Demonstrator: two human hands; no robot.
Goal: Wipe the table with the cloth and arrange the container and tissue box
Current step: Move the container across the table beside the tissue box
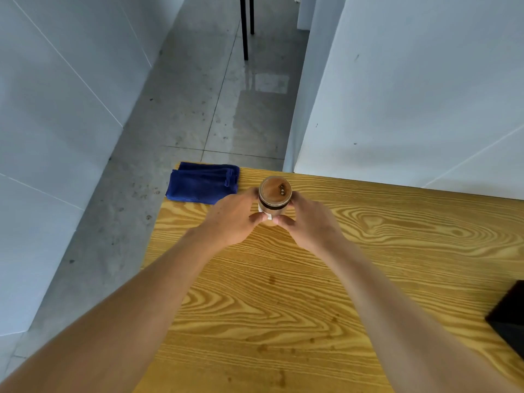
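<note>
A small round container (275, 194) with a brown wooden lid and a dark band stands upright near the far edge of the wooden table (368, 265). My left hand (235, 219) grips its left side and my right hand (309, 219) grips its right side, fingers curled round it from both sides. A folded dark blue cloth (202, 182) lies on the table's far left corner, just left of the container and apart from both hands. No tissue box is identifiable in view.
A dark flat object (507, 319) lies at the table's right edge, partly cut off. White walls stand left and right of a grey tiled floor (221, 109) beyond the table. Black chair legs (245, 26) stand far back.
</note>
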